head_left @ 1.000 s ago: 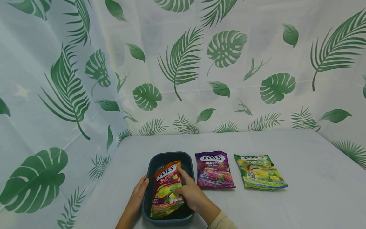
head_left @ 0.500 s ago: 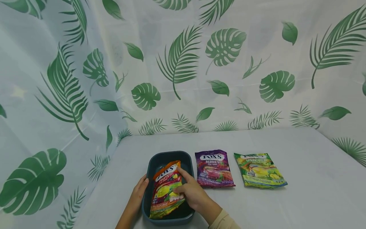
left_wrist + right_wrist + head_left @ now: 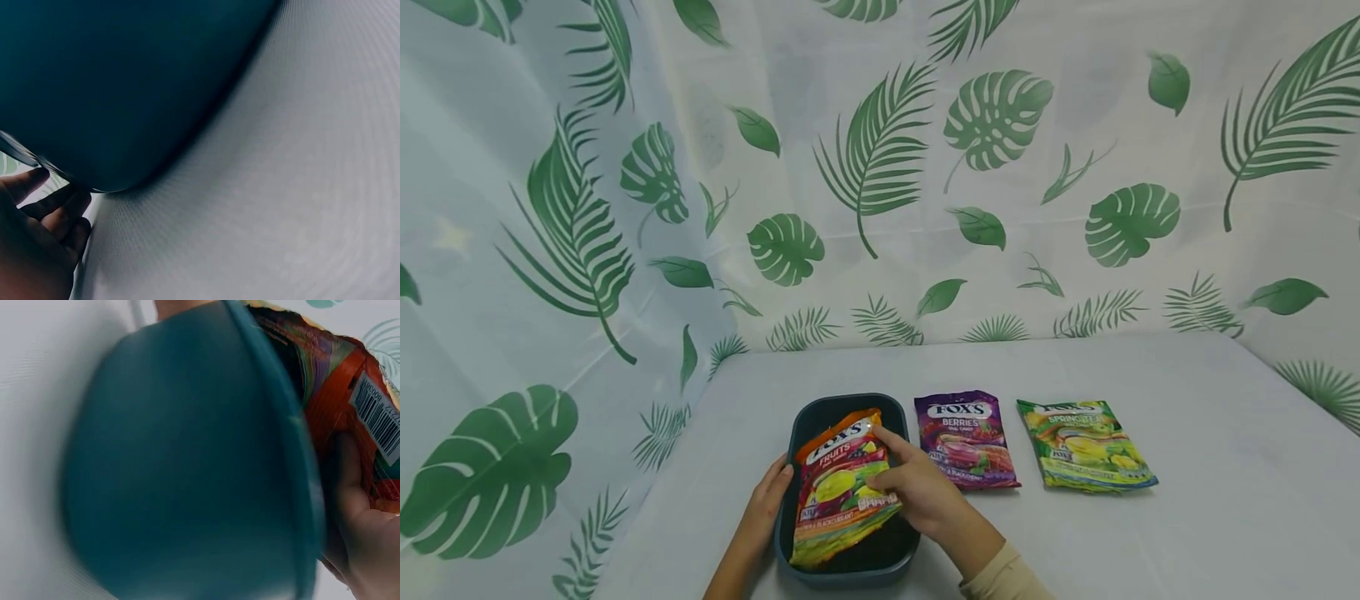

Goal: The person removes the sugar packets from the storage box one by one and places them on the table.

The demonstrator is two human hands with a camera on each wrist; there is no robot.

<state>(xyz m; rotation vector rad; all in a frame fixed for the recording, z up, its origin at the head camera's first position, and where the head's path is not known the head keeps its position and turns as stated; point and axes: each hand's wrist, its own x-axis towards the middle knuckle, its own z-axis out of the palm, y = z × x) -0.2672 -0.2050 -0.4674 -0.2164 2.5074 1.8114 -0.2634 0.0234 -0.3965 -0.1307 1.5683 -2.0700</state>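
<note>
A red and orange bag of Fox's Fruits candy (image 3: 835, 496) slants over a dark teal rectangular tub (image 3: 850, 577), its upper end raised toward the far side. My right hand (image 3: 928, 496) grips the bag's right side, thumb and index finger on the printed front. In the right wrist view, other fingers lie behind the bag, near the barcode label (image 3: 378, 415). On the tub's left side rests my left hand (image 3: 763, 504). The left wrist view has its fingertips (image 3: 78, 200) touching the tub's outer wall (image 3: 125, 94), the fingers slightly bent.
To the right of the tub lies a purple Fox's Berries candy bag (image 3: 966, 442), partly covered by my right hand. Further right is a green and yellow Fox's Spring Tea bag (image 3: 1086, 446). White cloth covers the table (image 3: 1150, 542), and a leaf-printed curtain (image 3: 880, 317) hangs behind and at both sides.
My right hand has raised the Fruits bag slightly and shifted it up and to the right over the tub. The left hand stays at the tub's side.
</note>
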